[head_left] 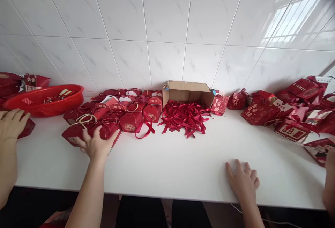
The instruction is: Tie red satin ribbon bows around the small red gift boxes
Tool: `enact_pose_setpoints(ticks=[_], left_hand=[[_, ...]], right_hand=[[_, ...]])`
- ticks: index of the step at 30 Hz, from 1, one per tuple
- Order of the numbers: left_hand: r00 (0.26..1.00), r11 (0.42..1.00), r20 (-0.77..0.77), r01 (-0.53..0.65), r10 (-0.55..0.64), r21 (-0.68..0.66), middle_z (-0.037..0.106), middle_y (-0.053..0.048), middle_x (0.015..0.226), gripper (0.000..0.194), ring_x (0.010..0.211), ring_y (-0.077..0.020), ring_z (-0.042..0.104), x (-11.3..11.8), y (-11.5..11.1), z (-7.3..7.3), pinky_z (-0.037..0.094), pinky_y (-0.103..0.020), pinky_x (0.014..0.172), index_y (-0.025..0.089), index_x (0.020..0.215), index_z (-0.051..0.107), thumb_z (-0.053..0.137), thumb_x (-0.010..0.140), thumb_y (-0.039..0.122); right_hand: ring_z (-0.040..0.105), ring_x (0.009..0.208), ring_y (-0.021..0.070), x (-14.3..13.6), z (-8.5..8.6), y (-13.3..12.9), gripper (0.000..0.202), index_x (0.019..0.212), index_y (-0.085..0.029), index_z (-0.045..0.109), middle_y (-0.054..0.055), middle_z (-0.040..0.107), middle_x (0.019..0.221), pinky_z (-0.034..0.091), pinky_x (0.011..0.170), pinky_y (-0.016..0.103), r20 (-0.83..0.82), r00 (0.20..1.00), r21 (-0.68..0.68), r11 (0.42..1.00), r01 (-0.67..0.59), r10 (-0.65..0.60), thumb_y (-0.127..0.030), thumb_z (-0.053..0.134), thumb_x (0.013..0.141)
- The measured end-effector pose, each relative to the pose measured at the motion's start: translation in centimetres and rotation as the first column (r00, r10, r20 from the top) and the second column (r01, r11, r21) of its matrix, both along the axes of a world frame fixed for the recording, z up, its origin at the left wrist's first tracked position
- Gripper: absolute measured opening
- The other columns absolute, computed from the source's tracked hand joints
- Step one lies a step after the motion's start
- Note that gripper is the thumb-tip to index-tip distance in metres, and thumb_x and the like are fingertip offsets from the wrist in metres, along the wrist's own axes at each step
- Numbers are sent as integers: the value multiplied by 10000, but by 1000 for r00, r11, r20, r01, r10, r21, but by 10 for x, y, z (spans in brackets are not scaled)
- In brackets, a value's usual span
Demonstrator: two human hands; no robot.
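My left hand [98, 146] lies spread against the front of a red gift box [106, 126] with a cord tied over its top. Its thumb reaches to the right and the fingers to the left, near a second red box [72, 133] with a beige cord bow; whether the fingertips press on that one I cannot tell. More red boxes [132, 121] stand close together behind, some with white-lined flaps. My right hand [243, 179] rests on the white table [180, 167] with fingers apart and nothing in it.
Dark red ribbons [184, 118] spill from an open cardboard box [190, 86] by the tiled wall. A red plastic basin [56, 107] stands left, near another person's hand [12, 126]. Decorated red gift boxes [261, 112] are heaped right, where another person's hand [330, 165] shows.
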State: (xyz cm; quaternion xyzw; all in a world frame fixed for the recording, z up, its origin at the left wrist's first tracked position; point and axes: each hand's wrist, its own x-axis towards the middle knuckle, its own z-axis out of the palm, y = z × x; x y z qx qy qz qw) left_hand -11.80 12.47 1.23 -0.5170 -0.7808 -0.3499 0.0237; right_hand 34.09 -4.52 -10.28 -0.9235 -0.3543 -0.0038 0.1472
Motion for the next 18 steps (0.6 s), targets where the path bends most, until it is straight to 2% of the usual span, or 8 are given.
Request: enact_pose_setpoints(ticks=[1, 3, 6, 9, 11, 14, 16, 18], left_hand=[[1000, 997, 10, 24, -23, -68, 131, -198, 1538, 735, 1353, -554, 87, -8, -1, -3, 262, -721, 973, 176, 1313, 464, 586, 734, 611], [998, 993, -8, 54, -55, -106, 190, -183, 1525, 646, 1330, -530, 213, -23, -4, -10, 354, -664, 955, 191, 1282, 506, 565, 765, 575], [991, 994, -90, 96, -100, -44, 252, -148, 1491, 523, 1290, -446, 355, -34, -15, -19, 390, -578, 993, 205, 1231, 554, 546, 803, 505], [966, 983, -195, 181, -171, 33, 339, -141, 1407, 443, 1257, -378, 421, -30, -30, -25, 344, -523, 1063, 209, 1135, 617, 610, 765, 453], [948, 973, -252, 219, -193, 79, 361, -145, 1367, 415, 1229, -366, 442, -19, -39, -29, 332, -519, 1069, 216, 1092, 638, 640, 741, 438], [915, 947, -300, 308, -269, 89, 361, -145, 1333, 413, 1204, -373, 444, 10, -52, -35, 354, -522, 1043, 215, 1082, 647, 633, 740, 446], [872, 909, -301, 415, -387, 33, 357, -140, 1328, 440, 1201, -372, 435, 36, -60, -39, 395, -503, 1009, 223, 1121, 635, 624, 747, 455], [792, 834, -285, 550, -540, -51, 340, -137, 1354, 536, 1214, -367, 420, 63, -68, -43, 451, -459, 956, 233, 1224, 578, 621, 747, 475]], right_hand=[[243, 1338, 438, 0, 0, 0, 652, 1369, -139, 461, 214, 334, 1436, 237, 1045, 543, -3, 1000, -1, 1000, 1, -1, -544, 316, 878], [245, 1336, 436, 0, 1, 0, 653, 1372, -140, 459, 218, 333, 1434, 234, 1047, 542, -10, 1000, -3, 1000, 5, -5, -541, 318, 877], [256, 1328, 434, -1, 2, 0, 652, 1371, -140, 460, 221, 335, 1429, 231, 1051, 538, -13, 1000, -6, 1000, 7, -7, -539, 327, 872], [256, 1327, 428, -2, 3, 0, 650, 1366, -139, 464, 216, 338, 1426, 225, 1056, 534, -8, 1000, -5, 1000, 10, -10, -537, 328, 870], [250, 1332, 426, -2, 3, 0, 653, 1368, -138, 461, 216, 334, 1428, 219, 1058, 533, -14, 1000, -8, 1000, 10, -11, -538, 324, 871], [234, 1339, 433, -2, 4, 0, 655, 1376, -142, 452, 214, 324, 1435, 212, 1060, 532, -25, 1000, -13, 1000, 13, -13, -541, 321, 873], [227, 1342, 437, -2, 5, 1, 650, 1379, -146, 449, 213, 319, 1439, 206, 1064, 529, -35, 999, -19, 1000, 18, -18, -537, 326, 874], [222, 1344, 441, -2, 7, 3, 641, 1380, -151, 449, 211, 315, 1443, 200, 1068, 525, -47, 999, -28, 999, 24, -26, -529, 337, 875]])
